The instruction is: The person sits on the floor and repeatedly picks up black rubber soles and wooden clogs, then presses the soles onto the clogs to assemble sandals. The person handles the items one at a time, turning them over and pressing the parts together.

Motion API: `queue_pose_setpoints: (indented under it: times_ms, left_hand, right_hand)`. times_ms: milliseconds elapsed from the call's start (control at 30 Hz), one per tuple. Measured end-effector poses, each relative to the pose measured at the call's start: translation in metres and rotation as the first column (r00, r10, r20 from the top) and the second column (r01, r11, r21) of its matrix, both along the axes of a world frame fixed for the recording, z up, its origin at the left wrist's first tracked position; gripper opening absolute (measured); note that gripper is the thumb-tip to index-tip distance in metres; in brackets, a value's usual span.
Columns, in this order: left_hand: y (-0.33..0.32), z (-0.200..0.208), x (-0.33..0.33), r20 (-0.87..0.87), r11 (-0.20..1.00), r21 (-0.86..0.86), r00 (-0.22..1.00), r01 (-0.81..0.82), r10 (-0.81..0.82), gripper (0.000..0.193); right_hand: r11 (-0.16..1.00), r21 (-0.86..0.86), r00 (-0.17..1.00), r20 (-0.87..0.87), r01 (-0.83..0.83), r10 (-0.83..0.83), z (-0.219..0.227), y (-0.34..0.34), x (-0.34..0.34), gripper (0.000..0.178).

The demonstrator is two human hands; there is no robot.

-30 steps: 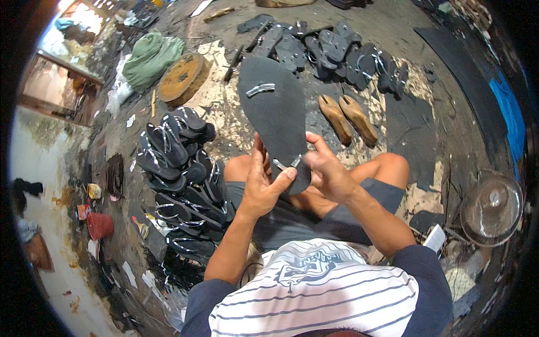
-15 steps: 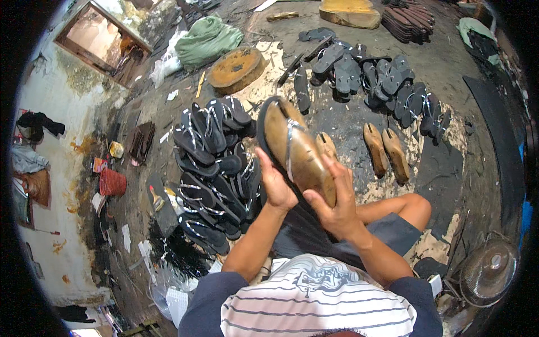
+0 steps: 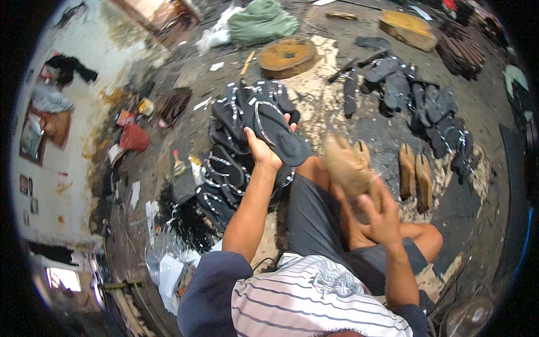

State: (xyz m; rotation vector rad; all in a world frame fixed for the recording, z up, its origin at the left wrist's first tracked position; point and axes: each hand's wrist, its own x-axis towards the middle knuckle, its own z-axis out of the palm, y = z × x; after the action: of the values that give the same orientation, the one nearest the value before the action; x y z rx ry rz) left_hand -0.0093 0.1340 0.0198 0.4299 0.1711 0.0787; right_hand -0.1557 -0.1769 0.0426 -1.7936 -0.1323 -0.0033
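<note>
My left hand (image 3: 261,153) grips a black flip-flop (image 3: 290,146) with a thin silvery strap, its footbed facing up, over a heap of similar flip-flops (image 3: 224,168). To the right, over my bent legs, my right hand (image 3: 382,212) is closed round a brown wooden shoe last (image 3: 345,167), smeared by motion. Partly behind that last, the tip of another wooden last (image 3: 362,149) shows. A pair of lasts (image 3: 414,174) stands on the floor further right.
More black flip-flops (image 3: 396,90) lie at the far right. A round wooden block (image 3: 287,58) and a green sack (image 3: 264,23) sit at the back. On the left are a red basket (image 3: 135,137) and a brush (image 3: 179,164); a fan (image 3: 467,317) stands near right.
The last was inside the flip-flop between both hands; now they are apart. My left hand has the flip-flop, and my right hand has moved right with the last. The view has turned left.
</note>
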Motion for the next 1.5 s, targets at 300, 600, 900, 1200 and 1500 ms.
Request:
queue_pose_setpoints:
  times_ms: [300, 600, 900, 1200, 1500]
  left_hand:
    - [0.200, 0.007, -0.076, -0.104, 0.445, 0.883, 0.863, -0.149, 0.495, 0.071]
    - [0.229, -0.019, -0.110, -0.042, -0.146, 0.944, 0.548, 0.296, 0.836, 0.061]
    - [0.163, 0.028, -0.088, 0.588, -0.896, 0.443, 0.741, 0.042, 0.325, 0.052]
    - [-0.062, 0.026, -0.016, 0.077, -0.068, 0.994, 0.991, -0.085, -0.110, 0.038]
    - [-0.164, -0.028, -0.043, -0.048, 0.076, 0.991, 0.832, 0.107, -0.552, 0.052]
  right_hand:
    - [0.789, -0.582, 0.907, -0.197, 0.197, -0.372, -0.204, -0.098, 0.111, 0.058]
    - [0.409, -0.148, 0.378, -0.200, 0.900, -0.904, -0.272, -0.295, 0.230, 0.049]
    - [0.294, -0.593, 0.096, -0.343, 0.749, -0.934, -0.252, -0.285, 0.282, 0.103]
    - [0.065, 0.753, 0.711, -0.584, 0.654, -0.392, -0.162, -0.206, 0.204, 0.044]
    - [0.950, 0.298, 0.963, -0.217, -0.090, 0.159, -0.076, -0.024, -0.042, 0.066]
